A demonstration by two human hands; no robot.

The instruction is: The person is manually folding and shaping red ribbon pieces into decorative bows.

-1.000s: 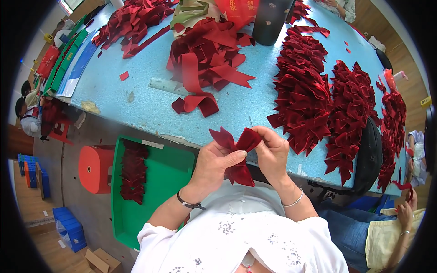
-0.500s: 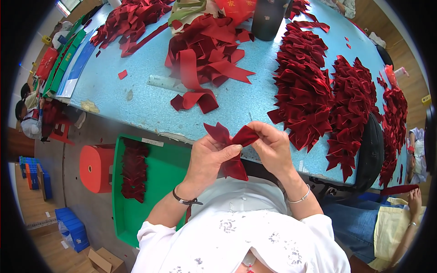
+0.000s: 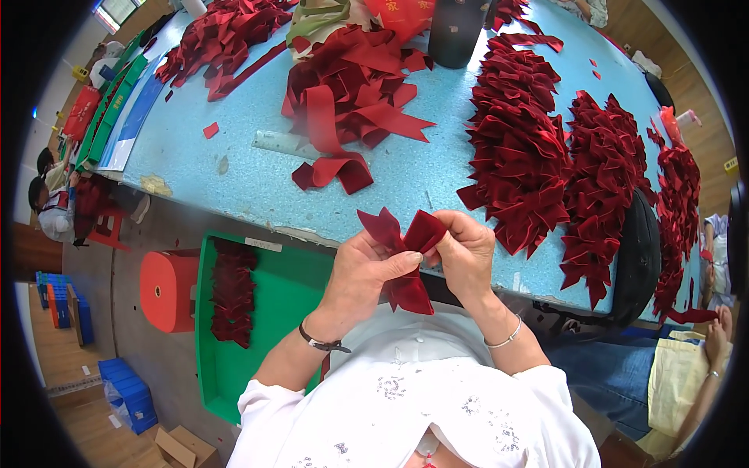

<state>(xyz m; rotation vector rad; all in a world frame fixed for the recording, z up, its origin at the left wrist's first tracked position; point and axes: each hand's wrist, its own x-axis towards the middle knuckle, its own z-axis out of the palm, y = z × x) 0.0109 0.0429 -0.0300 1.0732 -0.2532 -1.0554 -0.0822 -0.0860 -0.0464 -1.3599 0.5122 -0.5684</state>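
A dark red velvet ribbon bow point(image 3: 409, 290) is held between both hands, just in front of the table's near edge. My left hand point(image 3: 365, 269) is closed, its thumb pressed on the bow's crossing in the middle. Fingers of my right hand point(image 3: 466, 251) pinch the bow's right loop, close to the left thumb. Beyond the hands, a loose strip of red ribbon point(image 3: 337, 148) curls down from a heap of cut ribbon pieces point(image 3: 343, 78). To the right of my right hand lies a long row of finished-looking red bows point(image 3: 519, 148).
A green tray point(image 3: 292, 285) with a row of red bows point(image 3: 232, 292) sits at my left, beside a red stool point(image 3: 165, 290). On the blue table point(image 3: 234, 175) are a clear ruler point(image 3: 285, 145), a black cup point(image 3: 455, 35) and a black bag point(image 3: 638, 253). A co-worker's hand point(image 3: 716, 339) is at right.
My right hand has drawn in toward the left thumb, still pinching the loop. The bow has shifted slightly right. The co-worker at right has brought a second hand to their ribbon.
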